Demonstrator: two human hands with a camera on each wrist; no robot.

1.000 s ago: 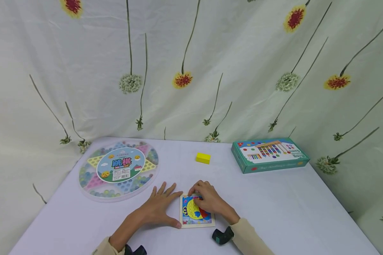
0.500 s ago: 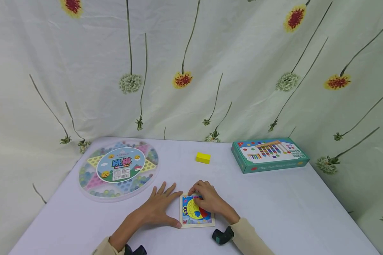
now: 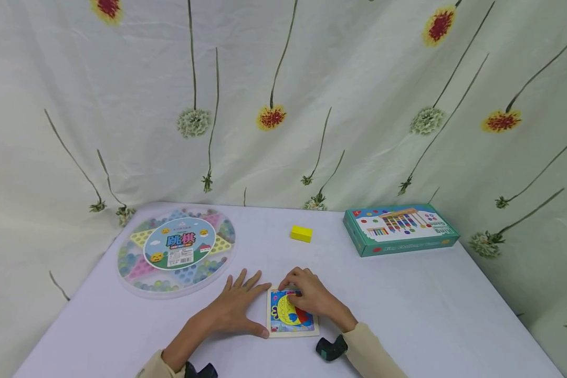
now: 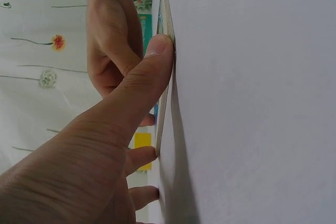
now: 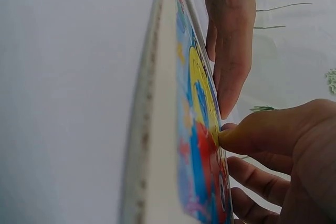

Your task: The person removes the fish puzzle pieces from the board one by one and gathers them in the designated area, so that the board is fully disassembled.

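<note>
A small square jigsaw puzzle (image 3: 292, 329) in a pale wooden frame lies in front of the person, showing a yellow and red fish on blue. At its left edge my left hand (image 3: 233, 308) rests with fingers spread, thumb at the near corner and index fingertip at the far one. The thumb (image 4: 152, 56) meets the frame in the left wrist view. My right hand (image 3: 309, 294) reaches over the puzzle from the right, its bent fingers at the far edge and its thumb (image 5: 231, 139) on the picture. The right hand hides part of the picture's far right.
A round Chinese checkers set (image 3: 177, 252) with marbles under a clear cover lies at the back left. A yellow block (image 3: 301, 233) sits beyond the puzzle. At the back right is a green game box (image 3: 400, 231). Flowered cloth (image 3: 283, 157) hangs behind the table.
Both hands keep their places on the puzzle. The head view has shifted very slightly; nothing on the table has visibly moved.
</note>
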